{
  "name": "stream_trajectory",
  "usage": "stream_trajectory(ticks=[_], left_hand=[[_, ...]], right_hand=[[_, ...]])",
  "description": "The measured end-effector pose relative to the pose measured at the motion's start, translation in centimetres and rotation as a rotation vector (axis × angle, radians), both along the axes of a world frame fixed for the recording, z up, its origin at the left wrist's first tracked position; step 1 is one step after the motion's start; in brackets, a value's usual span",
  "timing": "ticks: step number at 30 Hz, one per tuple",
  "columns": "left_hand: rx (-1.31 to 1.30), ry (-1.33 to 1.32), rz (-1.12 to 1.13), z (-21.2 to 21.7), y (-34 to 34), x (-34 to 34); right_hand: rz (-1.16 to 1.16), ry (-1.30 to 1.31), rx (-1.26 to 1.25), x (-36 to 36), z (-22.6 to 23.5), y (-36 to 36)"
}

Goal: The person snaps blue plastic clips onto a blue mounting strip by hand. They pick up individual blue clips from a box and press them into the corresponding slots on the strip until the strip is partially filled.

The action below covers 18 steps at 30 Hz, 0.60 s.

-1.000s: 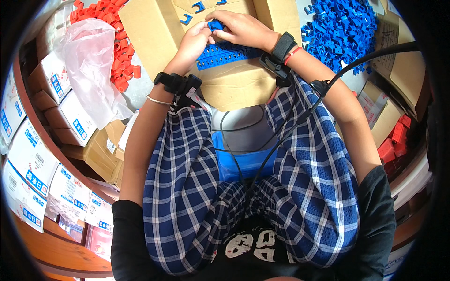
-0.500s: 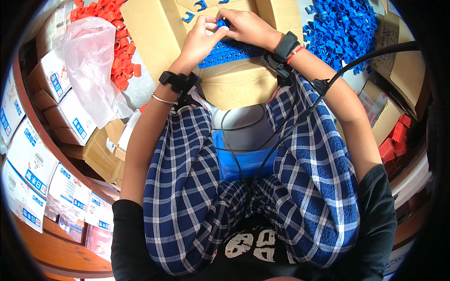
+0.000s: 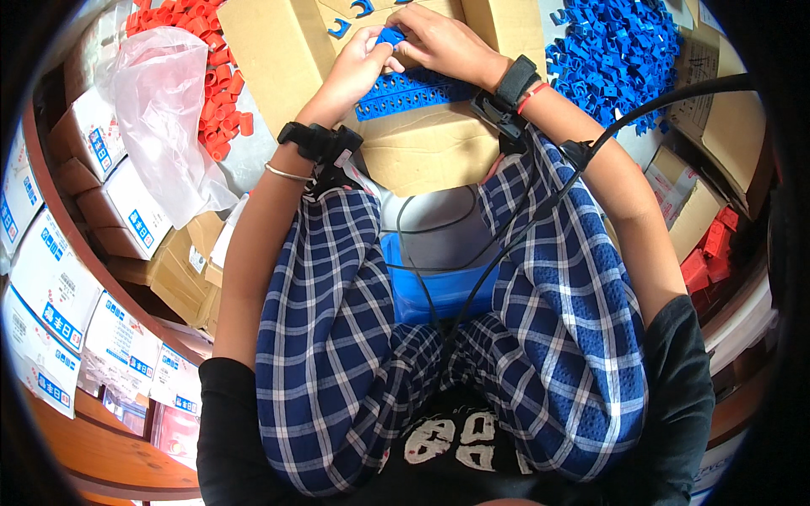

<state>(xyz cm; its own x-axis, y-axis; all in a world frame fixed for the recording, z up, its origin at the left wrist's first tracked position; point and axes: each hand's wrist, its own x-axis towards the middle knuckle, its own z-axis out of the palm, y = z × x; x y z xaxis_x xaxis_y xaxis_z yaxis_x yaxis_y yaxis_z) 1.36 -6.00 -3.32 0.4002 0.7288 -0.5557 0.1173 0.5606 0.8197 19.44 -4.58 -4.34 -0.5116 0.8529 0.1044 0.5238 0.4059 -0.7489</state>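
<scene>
Over the open cardboard box (image 3: pixel 434 160), my left hand (image 3: pixel 354 74) and my right hand (image 3: pixel 445 46) meet with closed fingers. Between their fingertips is a small blue plastic pipe clip (image 3: pixel 391 36); part of it is hidden by the fingers. Just below my hands lie joined rows of blue clips (image 3: pixel 413 97), set side by side across the box. Beyond my left hand, loose U-shaped blue clips (image 3: pixel 339 28) rest on the cardboard.
A heap of blue clips (image 3: pixel 612 59) lies to the right, and red tube-like pieces (image 3: pixel 224 93) to the left beside a clear plastic bag (image 3: pixel 164 110). White cartons (image 3: pixel 63 278) stand at the left edge. A black cable (image 3: pixel 641 110) crosses above my right forearm.
The blue clip between my fingers has turned and shifted slightly up and left. My left hand has lowered a little, with its fingers rearranged; my right hand has moved up slightly.
</scene>
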Motion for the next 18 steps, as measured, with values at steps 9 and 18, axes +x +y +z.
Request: stream_trajectory(ticks=[9,18], left_hand=[[-0.059,-0.02,0.058,-0.21,-0.06,-0.09],[-0.007,0.029,0.055,-0.52,-0.24,0.07]], right_hand=[[-0.023,-0.071,-0.063,-0.25,0.1,-0.23],[0.017,-0.19,-0.081,-0.09,0.84,-0.18]])
